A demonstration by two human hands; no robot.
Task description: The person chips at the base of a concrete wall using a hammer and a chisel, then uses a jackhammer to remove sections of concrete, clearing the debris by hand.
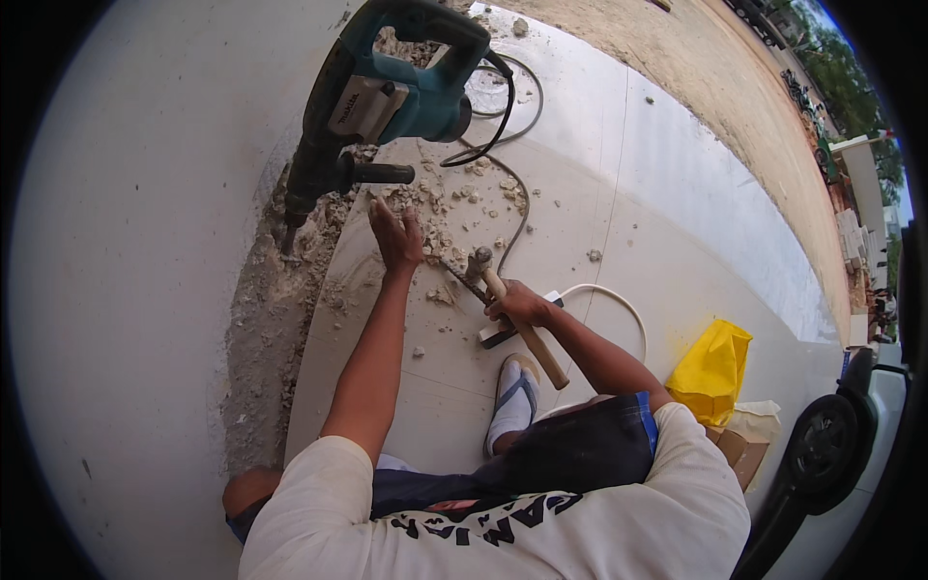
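My right hand (518, 303) grips a hammer (535, 346) by its wooden handle, together with a dark ribbed steel rod (465, 281). The hammer's metal head points away from me. My left hand (397, 235) is held over broken rubble (442, 210), thumb apart from the fingers, with nothing visible in it. Just beyond it, a teal Makita rotary hammer (406, 101) stands tilted near the wall. Its bit (288, 241) reaches down to the rough channel (264, 362) along the wall's base. A black-and-white power strip (500, 332) lies beneath my right hand.
A grey cable (523, 196) loops across the tiled floor (565, 217), and a white cord (631, 308) curves from the power strip. To the right sit a yellow bag (714, 370), a cardboard box (743, 453) and a vehicle wheel (819, 442). The pale wall (145, 254) bounds the left.
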